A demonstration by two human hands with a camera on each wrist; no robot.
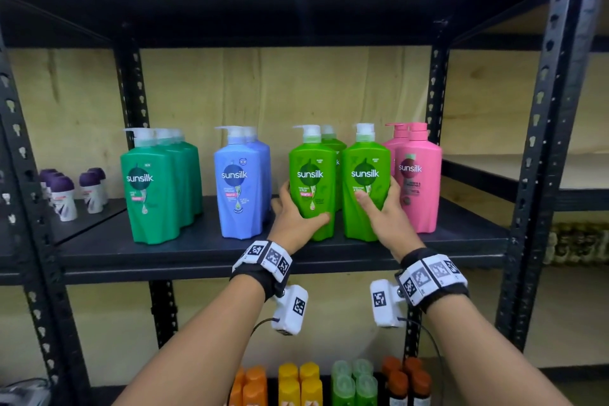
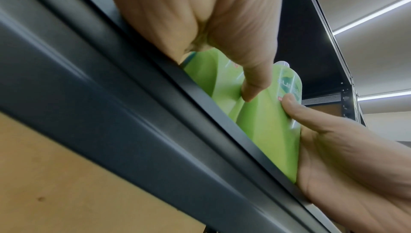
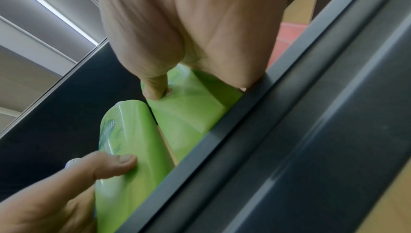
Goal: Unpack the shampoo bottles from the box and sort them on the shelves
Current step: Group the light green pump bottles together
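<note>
Two light green Sunsilk pump bottles stand upright side by side on the black shelf [image 1: 204, 249]. My left hand [image 1: 298, 208] grips the left green bottle [image 1: 311, 155], thumb on its front and fingers round its left side. My right hand [image 1: 384, 206] grips the right green bottle [image 1: 364, 155] in the same way from the right. In the left wrist view my left hand [image 2: 222, 31] holds the left green bottle [image 2: 206, 75] beside the right green bottle [image 2: 266, 140]. In the right wrist view my right hand [image 3: 189, 25] holds the right green bottle [image 3: 189, 112].
On the same shelf stand dark green bottles [image 1: 151, 188], blue bottles [image 1: 239, 181] and pink bottles [image 1: 417, 181], with another light green bottle [image 1: 331, 142] behind. Small purple-capped containers [image 1: 64, 198] sit at far left. Orange, yellow and green bottles [image 1: 309, 382] fill the shelf below.
</note>
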